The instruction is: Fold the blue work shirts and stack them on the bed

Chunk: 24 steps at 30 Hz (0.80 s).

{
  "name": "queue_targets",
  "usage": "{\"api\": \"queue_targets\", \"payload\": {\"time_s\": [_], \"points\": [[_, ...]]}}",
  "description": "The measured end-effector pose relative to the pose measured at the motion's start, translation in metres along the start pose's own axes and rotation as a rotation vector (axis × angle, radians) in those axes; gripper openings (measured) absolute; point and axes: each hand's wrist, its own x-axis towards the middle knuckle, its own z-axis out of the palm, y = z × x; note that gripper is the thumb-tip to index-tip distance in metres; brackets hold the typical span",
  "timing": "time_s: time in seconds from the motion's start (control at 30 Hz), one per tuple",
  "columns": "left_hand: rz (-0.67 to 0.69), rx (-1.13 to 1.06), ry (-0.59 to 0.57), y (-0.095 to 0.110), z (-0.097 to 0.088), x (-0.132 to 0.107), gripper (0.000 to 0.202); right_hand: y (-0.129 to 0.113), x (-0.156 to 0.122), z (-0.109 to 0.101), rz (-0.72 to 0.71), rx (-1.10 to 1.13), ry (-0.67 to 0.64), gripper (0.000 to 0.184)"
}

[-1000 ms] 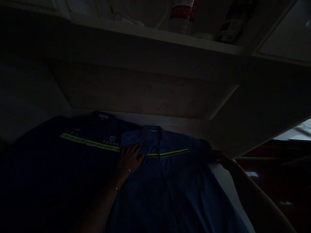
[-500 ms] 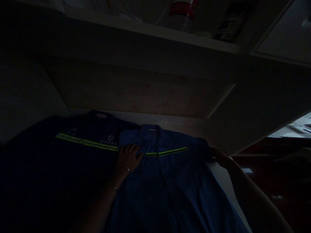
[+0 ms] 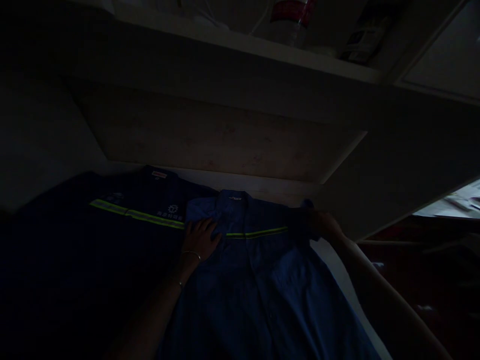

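A blue work shirt (image 3: 270, 280) with a yellow reflective stripe lies front-up on a pale surface (image 3: 337, 265), collar toward the wall. My left hand (image 3: 200, 239) lies flat on its left chest, fingers spread, a thin bracelet on the wrist. My right hand (image 3: 325, 226) is closed on the shirt's right shoulder edge and has lifted that fold inward. The scene is very dark.
A darker navy garment (image 3: 112, 240) with a reflective stripe and white logo lies to the left, partly under the blue shirt. A wooden back panel (image 3: 225, 140) rises behind. A shelf (image 3: 262, 47) above carries a plastic bottle (image 3: 290, 20) and other items. Dark floor at right.
My right hand has moved left and up, pulling the shirt's right shoulder edge inward over the shirt. My left hand stays pressed in place.
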Motion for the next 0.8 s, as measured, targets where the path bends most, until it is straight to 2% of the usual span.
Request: {"api": "queue_targets", "payload": {"time_s": [0.1,0.17,0.2,0.27,0.33,0.4,0.5,0.57,0.63,0.67,0.7,0.73,0.8], "points": [[-0.006,0.001,-0.017,0.000,-0.001,0.000,0.043,-0.040,-0.012,0.006,-0.194,-0.174,-0.140,0.050],[-0.010,0.000,-0.028,0.001,-0.002,0.000,0.043,-0.062,-0.018,0.011,-0.308,-0.118,-0.196,0.059],[-0.010,0.001,-0.028,0.001,-0.002,-0.001,0.043,-0.070,-0.019,0.015,-0.335,-0.052,-0.174,0.061],[-0.011,0.006,-0.023,0.000,-0.002,-0.002,0.043,-0.077,-0.018,0.025,-0.304,0.040,-0.023,0.057],[-0.009,0.012,-0.022,0.000,-0.001,-0.003,0.043,-0.076,-0.018,0.042,-0.183,0.009,0.105,0.053],[-0.006,0.028,-0.023,0.002,-0.003,-0.001,0.043,-0.071,-0.022,0.064,-0.081,-0.088,0.048,0.052],[0.024,0.054,0.014,0.012,-0.016,0.001,0.040,-0.066,-0.032,0.089,-0.051,-0.146,-0.115,0.051],[0.052,0.024,0.072,0.022,-0.031,-0.009,0.039,-0.063,-0.038,0.091,-0.069,-0.079,-0.058,0.051],[0.038,-0.090,0.137,0.032,-0.049,-0.038,0.038,-0.059,-0.049,0.079,-0.082,0.065,0.049,0.052],[0.000,-0.169,0.153,0.036,-0.057,-0.061,0.037,-0.054,-0.058,0.069,-0.076,0.175,0.087,0.052],[-0.054,-0.252,0.168,0.038,-0.065,-0.089,0.036,-0.048,-0.071,0.059,-0.055,0.308,0.101,0.051],[-0.123,-0.320,0.135,0.039,-0.072,-0.122,0.035,-0.038,-0.087,0.048,-0.013,0.463,0.084,0.051],[-0.277,-0.299,0.075,0.037,-0.084,-0.189,0.032,-0.011,-0.131,0.032,0.129,0.784,-0.002,0.054]]}}
